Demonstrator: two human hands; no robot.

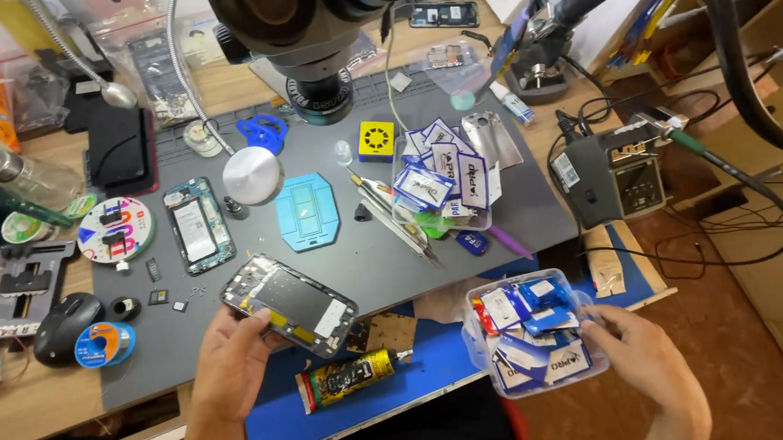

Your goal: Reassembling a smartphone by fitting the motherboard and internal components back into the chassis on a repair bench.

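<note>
Bare glass-and-metal opened phone [288,304], fragile: your left hand [233,364] pinches its near-left edge; right hand [641,353] clasps the light plastic box [529,333].

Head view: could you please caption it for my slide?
Left hand grips an opened phone; right hand holds a clear box of packets.

By the left hand [230,364], the phone [288,303] shows glossy dark glass in a metal frame on a matt grey mat [362,254]. The right hand [646,358] grips a clear plastic tub [479,343] of glossy packets [529,333]. Between them lies a shiny tube [345,380].
</note>
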